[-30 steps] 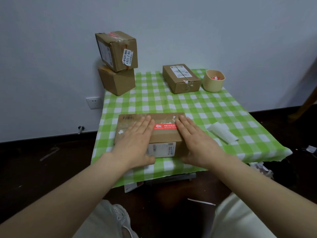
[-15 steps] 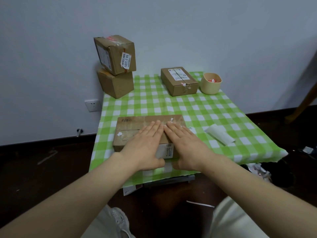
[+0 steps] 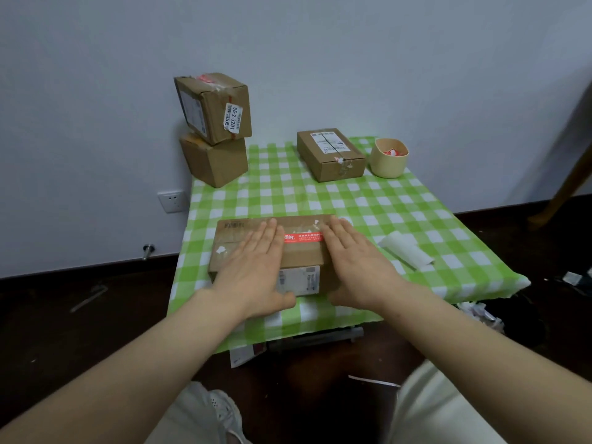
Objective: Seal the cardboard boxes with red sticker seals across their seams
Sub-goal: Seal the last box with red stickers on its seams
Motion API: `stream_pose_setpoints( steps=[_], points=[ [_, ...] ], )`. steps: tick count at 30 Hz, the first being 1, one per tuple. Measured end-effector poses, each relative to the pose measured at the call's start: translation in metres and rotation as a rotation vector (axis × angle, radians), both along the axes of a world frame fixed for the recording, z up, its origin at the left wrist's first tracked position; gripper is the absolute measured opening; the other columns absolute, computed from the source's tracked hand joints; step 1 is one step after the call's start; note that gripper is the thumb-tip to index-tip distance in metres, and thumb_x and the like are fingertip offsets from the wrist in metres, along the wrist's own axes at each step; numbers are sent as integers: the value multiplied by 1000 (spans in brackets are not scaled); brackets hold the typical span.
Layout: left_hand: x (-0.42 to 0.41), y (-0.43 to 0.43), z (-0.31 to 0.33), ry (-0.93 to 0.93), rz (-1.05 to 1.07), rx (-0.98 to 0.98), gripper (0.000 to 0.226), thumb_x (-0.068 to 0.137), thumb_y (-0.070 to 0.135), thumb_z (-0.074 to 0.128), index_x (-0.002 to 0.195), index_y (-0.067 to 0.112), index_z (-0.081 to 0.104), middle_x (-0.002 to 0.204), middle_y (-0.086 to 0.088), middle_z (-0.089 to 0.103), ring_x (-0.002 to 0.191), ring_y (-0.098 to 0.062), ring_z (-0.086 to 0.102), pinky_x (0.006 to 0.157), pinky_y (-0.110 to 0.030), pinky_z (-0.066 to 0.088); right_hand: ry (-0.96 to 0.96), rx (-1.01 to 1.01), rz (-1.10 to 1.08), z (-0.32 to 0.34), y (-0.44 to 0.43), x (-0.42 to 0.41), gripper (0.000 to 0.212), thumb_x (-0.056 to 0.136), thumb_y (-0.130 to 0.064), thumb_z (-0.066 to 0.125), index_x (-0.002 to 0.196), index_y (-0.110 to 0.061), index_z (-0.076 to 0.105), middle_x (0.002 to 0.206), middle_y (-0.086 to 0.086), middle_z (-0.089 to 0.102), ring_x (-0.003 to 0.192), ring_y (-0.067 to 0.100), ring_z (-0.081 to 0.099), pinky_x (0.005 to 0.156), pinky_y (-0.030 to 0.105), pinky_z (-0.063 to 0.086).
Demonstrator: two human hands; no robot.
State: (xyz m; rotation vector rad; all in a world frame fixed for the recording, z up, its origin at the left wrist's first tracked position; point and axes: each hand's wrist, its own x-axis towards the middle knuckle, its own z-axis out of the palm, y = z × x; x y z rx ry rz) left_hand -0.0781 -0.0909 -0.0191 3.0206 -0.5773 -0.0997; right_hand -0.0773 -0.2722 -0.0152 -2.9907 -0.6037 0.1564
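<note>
A flat cardboard box (image 3: 301,254) lies near the front edge of the green checked table (image 3: 352,200). A red sticker seal (image 3: 302,237) runs across its top seam. My left hand (image 3: 253,267) lies flat on the left half of the box, fingers straight. My right hand (image 3: 355,264) lies flat on the right half, covering the seal's right end. The seal's middle shows between the two hands. A white shipping label (image 3: 299,280) is on the box's front face.
Two boxes are stacked at the back left, the upper box (image 3: 213,107) tilted on the lower box (image 3: 214,160). Another box (image 3: 330,153) and a beige cup (image 3: 388,158) holding red stickers stand at the back. White backing paper (image 3: 405,253) lies to the right.
Half a second ago my hands touched over the seal and hid it. They have since slid apart along it, uncovering its middle.
</note>
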Motion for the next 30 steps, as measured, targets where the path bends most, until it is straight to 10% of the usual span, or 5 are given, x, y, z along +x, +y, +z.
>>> stream_pose_setpoints(
  steps=[18, 21, 24, 27, 30],
  points=[
    [-3, 11, -3, 36, 4, 15, 105, 78, 56, 49, 148, 13, -15, 156, -4, -21, 144, -14, -17, 117, -33, -12, 89, 126, -31, -11, -11, -3, 116, 74, -19, 73, 149, -17, -16, 157, 1, -23, 146, 15, -13, 119, 28, 3],
    [-7, 21, -3, -35, 131, -323, 90, 81, 44, 43, 150, 16, -6, 158, 0, -12, 144, -12, -13, 116, -29, -12, 259, 489, -238, -9, -17, -5, 107, 78, -8, 64, 149, -15, -15, 158, 5, -19, 146, 17, -10, 117, 28, 6],
    [-2, 38, -5, -116, 552, -742, 63, 86, 30, 39, 145, 15, 25, 153, -8, 25, 141, -24, 23, 115, -44, 23, 392, 960, -510, -7, -22, 7, 89, 80, -2, 51, 152, -19, 1, 159, 5, 8, 145, 22, 16, 112, 37, 28],
    [-5, 42, -1, 81, 868, -1007, 34, 89, 31, 41, 113, 10, 53, 110, -9, 59, 94, -24, 57, 71, -34, 44, 504, 1166, -656, -12, -19, 18, 77, 72, -25, 57, 144, -15, 34, 150, 0, 33, 132, 20, 37, 106, 40, 37],
    [-9, 37, 8, 262, 895, -1299, 20, 91, 23, 48, 78, 12, 59, 75, -4, 62, 68, -17, 57, 59, -29, 41, 568, 1217, -608, -11, -8, 20, 34, 86, -35, 55, 116, -20, 60, 116, -1, 61, 102, 15, 55, 92, 35, 45]
  ],
)
